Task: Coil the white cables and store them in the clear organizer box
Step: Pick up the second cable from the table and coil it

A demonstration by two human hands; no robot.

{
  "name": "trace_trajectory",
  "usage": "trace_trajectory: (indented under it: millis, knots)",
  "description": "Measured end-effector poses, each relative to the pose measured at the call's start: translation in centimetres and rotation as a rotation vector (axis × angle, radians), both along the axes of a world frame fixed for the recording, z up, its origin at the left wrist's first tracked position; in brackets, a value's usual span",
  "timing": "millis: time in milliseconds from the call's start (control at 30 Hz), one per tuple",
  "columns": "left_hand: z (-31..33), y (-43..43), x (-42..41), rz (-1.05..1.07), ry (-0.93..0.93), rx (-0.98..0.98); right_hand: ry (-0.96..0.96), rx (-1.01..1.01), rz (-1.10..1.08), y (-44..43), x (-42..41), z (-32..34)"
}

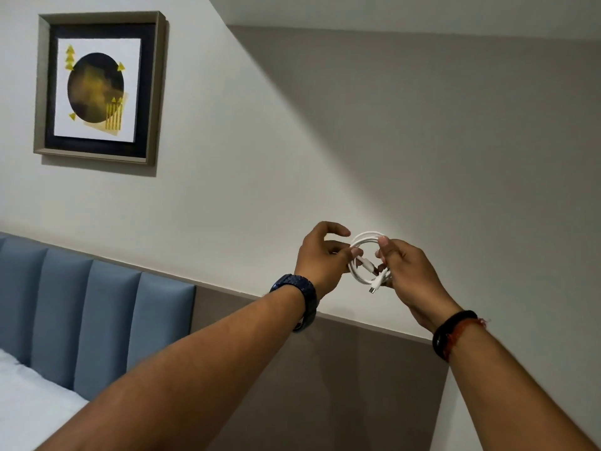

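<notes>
A white cable (366, 239) is wound into a small round coil and held up in the air in front of the wall. My left hand (320, 255) pinches the coil's left side between thumb and fingers. On the coil's right side, my right hand (406, 271) grips it, and a short end with a metal plug hangs down just below the coil. Both arms are stretched out and raised. The clear organizer box is not in view.
A framed picture (97, 89) hangs on the wall at the upper left. A blue padded headboard (91, 320) and a white bed sheet (29, 402) fill the lower left. A grey-brown wall panel (341, 369) runs below my hands.
</notes>
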State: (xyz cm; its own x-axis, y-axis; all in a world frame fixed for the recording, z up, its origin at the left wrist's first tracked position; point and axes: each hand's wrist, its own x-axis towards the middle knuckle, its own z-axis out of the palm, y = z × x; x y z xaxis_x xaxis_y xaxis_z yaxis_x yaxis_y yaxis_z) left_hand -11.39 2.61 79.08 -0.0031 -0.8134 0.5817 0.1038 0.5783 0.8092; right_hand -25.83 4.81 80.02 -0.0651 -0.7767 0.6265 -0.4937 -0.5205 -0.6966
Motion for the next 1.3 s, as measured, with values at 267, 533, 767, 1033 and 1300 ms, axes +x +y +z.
trace_trajectory:
  millis: [267, 533, 767, 1033, 1300]
  knots:
    - [0.0, -0.3, 0.2, 0.056, -0.158, -0.136, -0.176, 0.063, 0.041, -0.8, 0.3, 0.3]
    - [-0.5, -0.7, 0.7, 0.205, -0.589, -0.375, -0.231, 0.058, 0.097, -0.7, -0.3, 0.3]
    - [-1.0, -0.4, 0.4, 0.428, -0.417, -0.598, -0.171, 0.084, -0.037, -1.0, -0.3, -0.2]
    - [-1.5, -0.4, 0.3, 0.201, 0.206, 0.058, -0.09, 0.013, -0.081, -1.0, -1.1, -1.2]
    - [-1.7, -0.2, -0.6, -0.143, 0.632, 0.448, -0.218, 0.113, 0.257, -0.1, -0.1, -1.1]
